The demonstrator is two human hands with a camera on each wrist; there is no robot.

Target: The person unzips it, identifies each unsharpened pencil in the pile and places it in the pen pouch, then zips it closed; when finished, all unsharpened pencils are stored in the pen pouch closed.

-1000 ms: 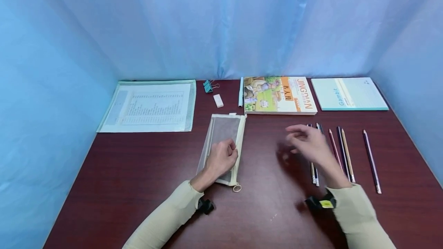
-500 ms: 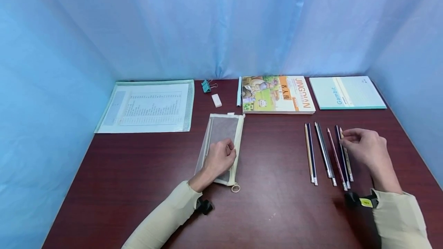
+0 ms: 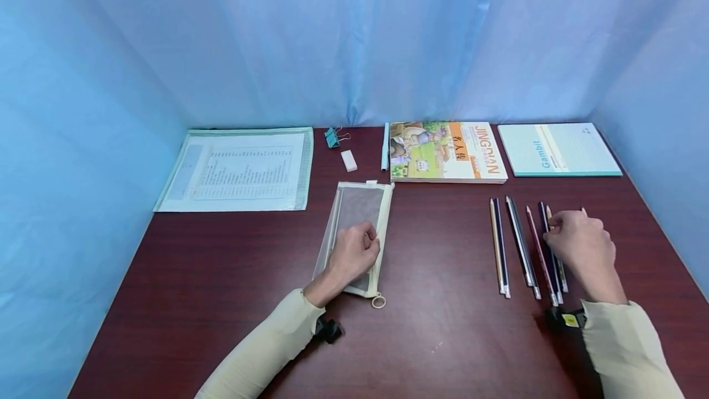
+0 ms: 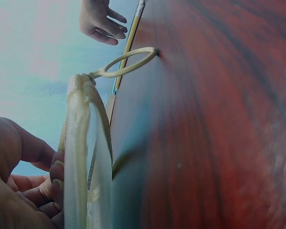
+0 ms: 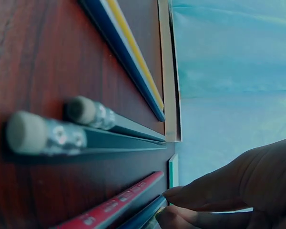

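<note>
Here, view by view, is what I see.
Head, left hand: my left hand (image 3: 352, 253) sits centre frame, fingers curled on the mesh pouch (image 3: 354, 226), pressing it to the table (image 3: 221, 276).
Head, right hand: my right hand (image 3: 578, 245), right of centre, fingers bent over the pencils (image 3: 517, 245); whether it pinches one, I cannot tell.
Left wrist: lower left, fingers (image 4: 52, 183) curl against the pouch edge; its ring pull (image 4: 126, 64) lies upper centre.
Right wrist: lower right, fingertips (image 5: 181, 214) touch a dark pencil (image 5: 143, 217) beside a red pencil (image 5: 109, 207); two eraser ends (image 5: 26, 133) at left.
</note>
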